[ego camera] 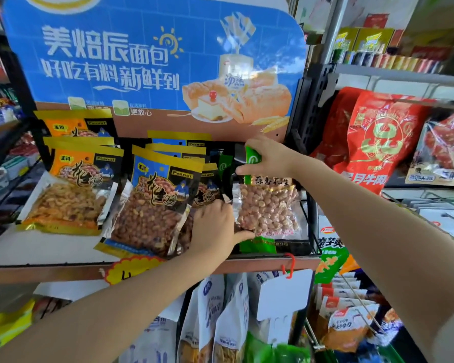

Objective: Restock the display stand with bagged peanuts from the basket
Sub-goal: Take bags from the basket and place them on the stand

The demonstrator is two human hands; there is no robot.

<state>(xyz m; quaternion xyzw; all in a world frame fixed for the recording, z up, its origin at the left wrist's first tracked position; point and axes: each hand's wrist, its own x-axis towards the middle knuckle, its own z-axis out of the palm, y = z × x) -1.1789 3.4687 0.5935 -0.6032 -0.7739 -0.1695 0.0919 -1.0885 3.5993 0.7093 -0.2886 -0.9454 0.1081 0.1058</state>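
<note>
The clear-windowed bag of pale peanuts with green top and bottom bands [266,205] stands upright at the right end of the display stand's pale shelf [37,248], inside a black wire frame [309,224]. The right hand [269,155] grips its green top edge: the fingers [257,142] curl over the upper rim while the thumb [243,170] lies along the front just under the green band, so the bag's top is pinched between them. The left hand [215,226] is at the bag's lower left corner; its thumb [244,235] reaches across the front of the bag just above the green bottom band, and the other fingers are tucked down beside the bag's left edge, against the neighbouring dark bag. Whether they wrap behind the bag cannot be told.

Just to the left stand several black-and-blue peanut bags with yellow tops [155,205], the foremost leaning forward with its foot on the shelf. Farther left is a row of black-and-orange peanut bags with yellow tops [71,195]. Behind them rises a blue bread advertisement board [142,61]. On the right, a neighbouring metal rack holds large red snack bags [378,142]. Below the shelf hang white pouches [220,323] and a blank white price tag on a red hook [283,294].
</note>
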